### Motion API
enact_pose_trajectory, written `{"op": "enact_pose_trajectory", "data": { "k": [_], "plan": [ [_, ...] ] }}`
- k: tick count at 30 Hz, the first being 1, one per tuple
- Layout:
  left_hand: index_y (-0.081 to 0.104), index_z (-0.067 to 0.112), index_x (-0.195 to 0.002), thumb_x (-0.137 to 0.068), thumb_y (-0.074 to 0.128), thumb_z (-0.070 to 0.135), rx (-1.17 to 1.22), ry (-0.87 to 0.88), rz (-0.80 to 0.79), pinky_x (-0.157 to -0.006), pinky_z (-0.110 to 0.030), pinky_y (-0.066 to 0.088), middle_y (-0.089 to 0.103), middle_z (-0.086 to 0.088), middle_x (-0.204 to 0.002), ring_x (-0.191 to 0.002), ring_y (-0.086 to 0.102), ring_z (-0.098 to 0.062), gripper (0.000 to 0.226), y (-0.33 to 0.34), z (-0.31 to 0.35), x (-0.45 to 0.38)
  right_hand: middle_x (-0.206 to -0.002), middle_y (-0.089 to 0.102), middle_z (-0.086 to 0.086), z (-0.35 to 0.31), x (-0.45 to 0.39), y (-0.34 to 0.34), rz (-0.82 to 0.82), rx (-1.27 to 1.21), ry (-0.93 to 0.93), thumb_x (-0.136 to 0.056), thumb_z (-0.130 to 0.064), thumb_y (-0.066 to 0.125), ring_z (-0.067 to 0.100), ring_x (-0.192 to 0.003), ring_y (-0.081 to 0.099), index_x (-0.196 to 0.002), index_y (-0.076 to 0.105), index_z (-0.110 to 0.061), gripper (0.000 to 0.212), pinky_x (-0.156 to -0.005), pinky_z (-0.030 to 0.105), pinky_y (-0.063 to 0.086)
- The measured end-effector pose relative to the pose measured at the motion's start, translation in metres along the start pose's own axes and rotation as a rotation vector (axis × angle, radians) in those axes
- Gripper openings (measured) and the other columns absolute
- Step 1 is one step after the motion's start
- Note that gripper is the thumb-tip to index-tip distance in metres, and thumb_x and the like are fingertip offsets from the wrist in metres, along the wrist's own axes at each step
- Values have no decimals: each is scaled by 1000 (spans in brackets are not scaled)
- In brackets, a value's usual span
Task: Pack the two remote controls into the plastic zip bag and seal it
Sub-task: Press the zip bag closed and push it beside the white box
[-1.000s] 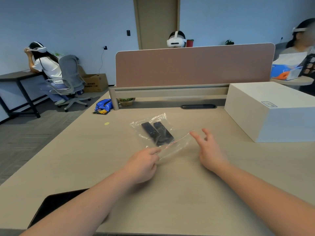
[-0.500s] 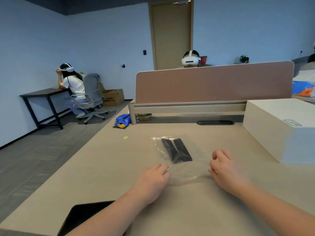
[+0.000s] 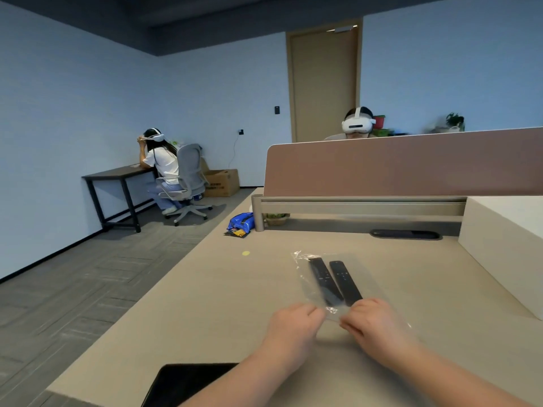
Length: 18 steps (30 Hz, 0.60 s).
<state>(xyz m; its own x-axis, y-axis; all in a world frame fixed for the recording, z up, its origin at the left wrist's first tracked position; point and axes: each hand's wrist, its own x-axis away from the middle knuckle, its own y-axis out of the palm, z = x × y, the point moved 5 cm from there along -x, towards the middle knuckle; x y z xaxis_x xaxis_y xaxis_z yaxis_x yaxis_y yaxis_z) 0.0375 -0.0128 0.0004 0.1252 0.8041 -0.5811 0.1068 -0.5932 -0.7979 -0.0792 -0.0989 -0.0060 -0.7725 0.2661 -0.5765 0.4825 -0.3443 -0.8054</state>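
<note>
**Both hands pinch the bag's near edge to seal it**

Beige surface (image 3: 223, 301) in an office room carries the plastic zip bag (image 3: 332, 277) lying flat, which steadies the zip for pressing. Two remote controls (image 3: 335, 282) lie side by side inside it, clear of the near edge. Left hand (image 3: 293, 324) and right hand (image 3: 371, 321) meet there, fingers (image 3: 346, 324) closed on the plastic, probably starting the seal at mid-strip.

Pale blue walls (image 3: 88, 98), dark ceiling (image 3: 205, 16), tan wooden door (image 3: 323, 83), grey carpet-tile floor (image 3: 73, 289), beige desk (image 3: 205, 304), brown-pink divider panel (image 3: 411, 165), grey swivel chair (image 3: 189, 177).
</note>
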Motion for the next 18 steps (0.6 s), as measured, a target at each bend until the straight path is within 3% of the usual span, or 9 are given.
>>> {"op": "enact_pose_trajectory", "data": {
  "k": [2, 5, 10, 15, 18],
  "plan": [
    [56, 23, -61, -68, 68, 31, 12, -11, 42, -34, -18, 37, 57, 8, -58, -49, 56, -12, 16, 2, -5, 1, -47, 59, -14, 4, -2, -2, 34, -30, 35, -75, -37, 46, 8, -50, 60, -53, 63, -27, 31, -50, 16, 45],
    [61, 23, -61, -80, 49, 34, 26, -45, 55, -37, -17, 41, 60, 10, -60, -51, 58, -10, 25, 4, -10, 1, -48, 61, -14, 8, -5, 0, 57, -56, 50, -78, -38, 46, 8, -50, 60, -55, 64, -26, 32, -48, 19, 46],
    [64, 23, -60, -81, 47, 36, 36, -61, 41, -36, -15, 43, 61, 10, -58, -51, 60, -10, 30, 7, -13, 2, -56, 66, -16, 8, -7, 5, 70, -131, 71, -80, -38, 47, 9, -56, 63, -63, 66, -27, 28, -51, 23, 49],
    [64, 23, -60, -82, 46, 38, 44, -58, 28, -36, -14, 43, 61, 10, -57, -50, 59, -10, 31, 8, -14, 2, -51, 62, -19, -1, -11, 1, 78, -87, 46, -75, -37, 46, 5, -52, 61, -56, 64, -29, 27, -52, 17, 35],
    [63, 23, -63, -82, 47, 38, 56, -49, 8, -37, -14, 44, 61, 10, -59, -51, 60, -11, 29, 11, -16, 4, -48, 62, -17, 3, -12, 4, 87, -99, 69, -76, -42, 44, 5, -49, 60, -55, 67, -30, 33, -49, 18, 41]
  ]
}}
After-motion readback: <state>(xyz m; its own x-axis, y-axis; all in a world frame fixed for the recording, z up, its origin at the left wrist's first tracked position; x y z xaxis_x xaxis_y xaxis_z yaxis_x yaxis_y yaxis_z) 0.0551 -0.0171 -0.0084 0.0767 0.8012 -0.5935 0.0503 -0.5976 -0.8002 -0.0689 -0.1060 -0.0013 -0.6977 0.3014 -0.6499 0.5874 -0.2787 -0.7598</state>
